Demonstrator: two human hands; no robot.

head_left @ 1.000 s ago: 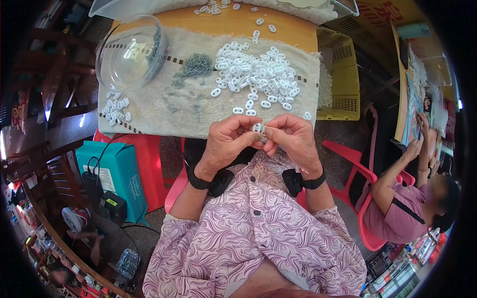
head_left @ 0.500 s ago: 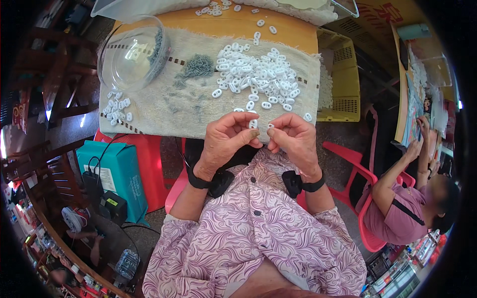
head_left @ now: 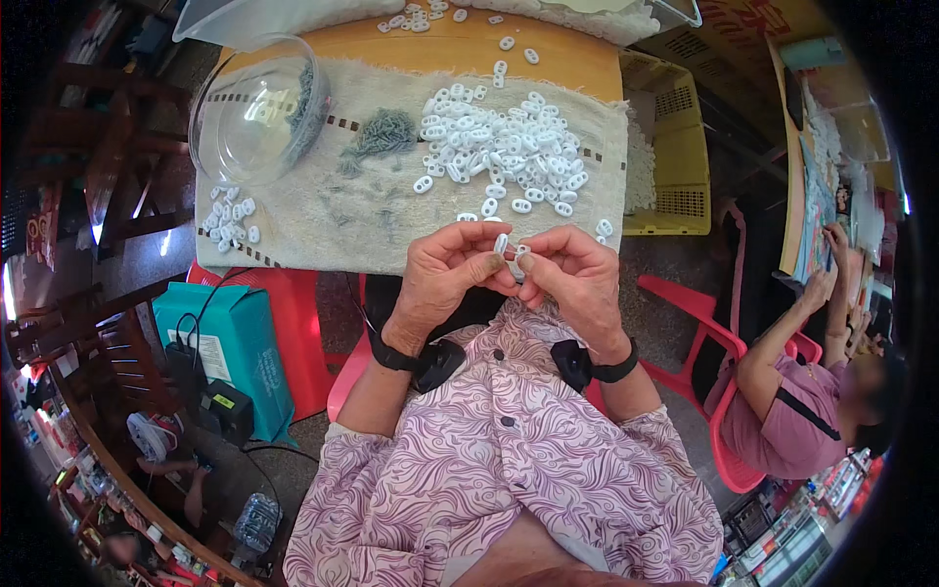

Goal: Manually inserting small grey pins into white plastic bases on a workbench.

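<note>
Just in front of the chest, over the near edge of the table (head_left: 548, 54), both hands meet fingertip to fingertip. The left hand (head_left: 445, 279) pinches a small white oval piece (head_left: 501, 243) between thumb and forefinger; the right hand (head_left: 577, 279) pinches a second white piece (head_left: 521, 252) right beside it, the two pieces close together or touching. Each wrist wears a black band with a dark device. Beyond the hands lies a beige cloth (head_left: 323, 210) bearing a heap of white oval pieces (head_left: 504, 161), a small grey pile (head_left: 383, 132), a clear bowl (head_left: 256, 108) at the left and a few white pieces (head_left: 230, 217) below it. A yellow crate (head_left: 675, 147) stands to the right
</note>
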